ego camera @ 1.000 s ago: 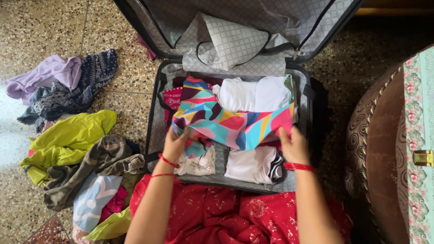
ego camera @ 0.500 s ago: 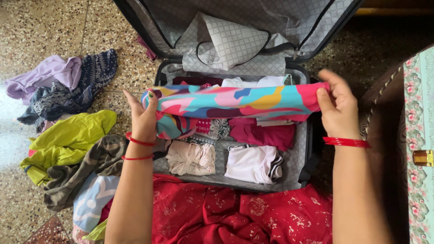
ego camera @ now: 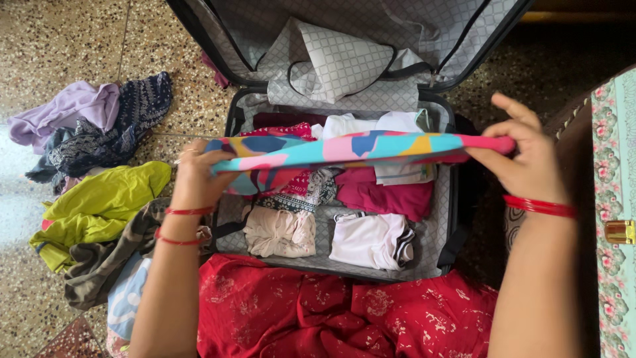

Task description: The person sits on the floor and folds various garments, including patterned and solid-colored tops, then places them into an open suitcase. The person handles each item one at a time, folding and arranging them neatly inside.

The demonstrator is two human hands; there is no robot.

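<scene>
— What do the hands hold?
— Left hand and right hand each pinch one end of the cloth, stretched flat.
— Where?
— Above the suitcase, spanning its side edges.

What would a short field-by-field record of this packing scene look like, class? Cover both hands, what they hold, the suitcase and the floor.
Left hand: grips one end of the multicoloured cloth
Right hand: fingers pinch the other end
Cloth: stretched level above the suitcase
Suitcase: open, folded clothes inside, including a white top
Floor, left: loose clothes, among them a yellow-green garment
</scene>
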